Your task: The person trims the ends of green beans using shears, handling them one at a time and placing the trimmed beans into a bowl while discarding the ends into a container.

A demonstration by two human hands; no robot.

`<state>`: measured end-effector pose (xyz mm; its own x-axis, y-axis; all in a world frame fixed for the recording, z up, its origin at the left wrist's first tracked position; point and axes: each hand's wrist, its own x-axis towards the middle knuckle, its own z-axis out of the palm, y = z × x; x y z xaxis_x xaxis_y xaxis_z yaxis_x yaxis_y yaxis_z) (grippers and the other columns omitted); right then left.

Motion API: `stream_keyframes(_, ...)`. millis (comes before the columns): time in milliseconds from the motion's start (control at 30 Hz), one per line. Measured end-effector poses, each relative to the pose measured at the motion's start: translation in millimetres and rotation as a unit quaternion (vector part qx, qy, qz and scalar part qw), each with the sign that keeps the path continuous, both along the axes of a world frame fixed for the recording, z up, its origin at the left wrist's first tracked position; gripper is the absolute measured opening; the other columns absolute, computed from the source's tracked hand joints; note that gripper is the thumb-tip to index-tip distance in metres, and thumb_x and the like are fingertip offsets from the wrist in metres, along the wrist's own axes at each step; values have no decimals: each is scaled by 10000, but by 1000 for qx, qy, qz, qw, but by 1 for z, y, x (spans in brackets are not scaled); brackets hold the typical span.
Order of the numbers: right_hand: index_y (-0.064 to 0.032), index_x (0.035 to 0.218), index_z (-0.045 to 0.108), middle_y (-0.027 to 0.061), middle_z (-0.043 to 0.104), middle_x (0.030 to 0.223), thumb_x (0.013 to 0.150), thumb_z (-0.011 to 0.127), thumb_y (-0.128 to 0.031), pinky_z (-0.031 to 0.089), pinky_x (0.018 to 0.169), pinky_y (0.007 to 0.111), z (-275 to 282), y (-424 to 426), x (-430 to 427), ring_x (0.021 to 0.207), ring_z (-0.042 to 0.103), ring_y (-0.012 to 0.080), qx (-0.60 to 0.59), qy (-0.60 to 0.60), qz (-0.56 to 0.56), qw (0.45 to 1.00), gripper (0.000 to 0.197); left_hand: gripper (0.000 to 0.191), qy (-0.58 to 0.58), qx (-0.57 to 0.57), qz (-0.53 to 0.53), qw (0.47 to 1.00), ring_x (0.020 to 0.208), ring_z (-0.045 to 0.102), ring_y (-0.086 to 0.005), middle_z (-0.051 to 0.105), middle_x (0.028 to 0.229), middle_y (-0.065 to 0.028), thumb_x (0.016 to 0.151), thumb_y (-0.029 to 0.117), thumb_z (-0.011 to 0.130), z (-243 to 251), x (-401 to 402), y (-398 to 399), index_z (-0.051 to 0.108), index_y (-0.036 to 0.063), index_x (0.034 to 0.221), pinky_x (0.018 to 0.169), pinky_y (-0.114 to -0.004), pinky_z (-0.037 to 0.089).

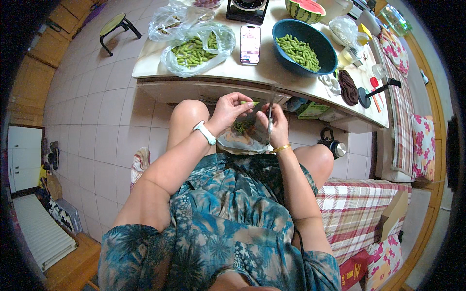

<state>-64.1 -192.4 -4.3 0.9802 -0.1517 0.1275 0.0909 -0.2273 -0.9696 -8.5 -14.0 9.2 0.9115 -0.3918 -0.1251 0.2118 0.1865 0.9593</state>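
Between the thumb and fingers of my left hand (233, 110) is a green edamame pod (251, 103). My right hand (277, 122) grips a pair of scissors (270, 125), their blades pointing up towards the table and blurred. The two hands are a short way apart above my lap. Below them, a lined bin (242, 143) between my knees holds green scraps. On the table (251, 77), more pods (193, 51) lie in an open clear plastic bag (227, 40) at the left. A dark blue basin (329, 47) at the right also holds pods (298, 51).
A lit phone (250, 45) lies between bag and basin. Farther back are a cut watermelon (305, 11) and a black stand (245, 14). Dark brown cloth (347, 87) and a phone holder (364, 98) sit near the right edge. A flask (336, 147) stands on the floor by my right knee.
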Motion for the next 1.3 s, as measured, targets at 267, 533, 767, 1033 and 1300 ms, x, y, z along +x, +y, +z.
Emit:
stream_keyframes(267, -23, 1094, 569, 64, 651, 927, 886, 731, -299, 493, 778, 282, -3, 15, -8, 839, 589, 126, 20, 83, 108, 990, 381, 139, 16, -33, -7, 999, 808, 630, -63, 685, 903, -27, 918, 121, 684, 3, 0, 0, 643, 21, 1006, 716, -209, 517)
stream_keyframes(533, -26, 1072, 583, 60, 650, 898, 898, 713, -324, 490, 755, 279, 0, 16, -9, 809, 587, 119, 18, 87, 101, 991, 370, 114, 3, -31, -14, 999, 825, 630, -78, 679, 902, -31, 909, 82, 682, 3, -1, -1, 652, 13, 995, 753, -219, 517)
stream_keyframes(767, -20, 1009, 600, 82, 647, 768, 901, 698, -345, 481, 635, 297, 12, 17, -12, 678, 582, 128, -55, 131, 84, 986, 356, 107, 8, -23, -11, 1000, 820, 632, -84, 683, 908, -45, 914, 71, 673, -1, -1, -1, 655, 6, 996, 754, -226, 523)
stream_keyframes(1033, -16, 1015, 593, 127, 661, 802, 900, 686, -376, 508, 696, 336, 7, 17, -12, 731, 635, 201, -82, 111, 92, 986, 389, 118, -7, -10, -1, 1000, 814, 635, -87, 684, 904, -48, 917, 80, 674, -5, 0, -1, 651, 4, 1004, 745, -233, 537)
stream_keyframes(1300, -14, 1013, 586, 114, 636, 762, 910, 671, -391, 490, 651, 337, -7, 18, -11, 679, 604, 196, -63, 95, 83, 990, 400, 114, 7, -12, -4, 1000, 834, 636, -94, 684, 905, -50, 918, 79, 672, -1, -2, -4, 648, 1, 998, 766, -230, 526)
